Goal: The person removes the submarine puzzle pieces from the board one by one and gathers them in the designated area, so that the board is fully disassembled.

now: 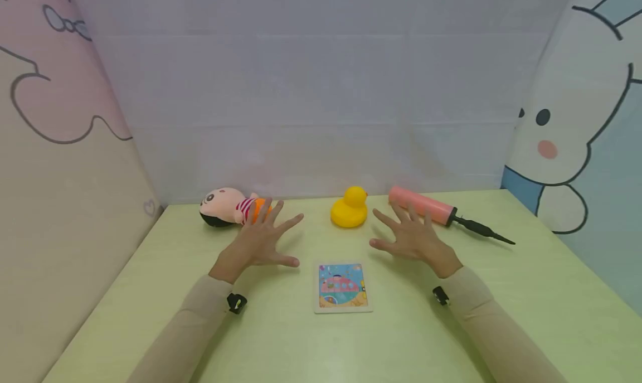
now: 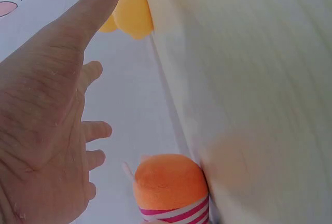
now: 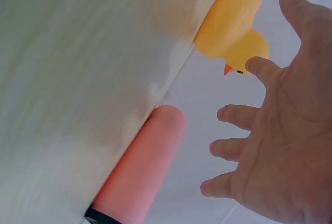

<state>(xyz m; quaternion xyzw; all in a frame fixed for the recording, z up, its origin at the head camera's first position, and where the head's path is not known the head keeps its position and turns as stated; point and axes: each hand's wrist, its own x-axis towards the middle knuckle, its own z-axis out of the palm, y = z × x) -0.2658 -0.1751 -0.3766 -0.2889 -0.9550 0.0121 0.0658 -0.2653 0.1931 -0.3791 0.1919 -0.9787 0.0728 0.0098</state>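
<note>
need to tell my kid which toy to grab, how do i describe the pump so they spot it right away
Look along the back edge of the green table, by the white wall. At the right end of the row, past the yellow duck, lies the pump. It is the only long pink tube, with a thin black nozzle pointing right.

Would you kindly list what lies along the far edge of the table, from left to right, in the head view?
Plush doll → yellow rubber duck → pink hand pump.

A pale green table (image 1: 526, 294) stands against a plain whitish back wall (image 1: 311, 93). Cartoon panels flank it: a pink-and-cream one (image 1: 60, 149) on the left, a bunny-like figure (image 1: 577, 121) on the right. Light seems soft and even.
</note>
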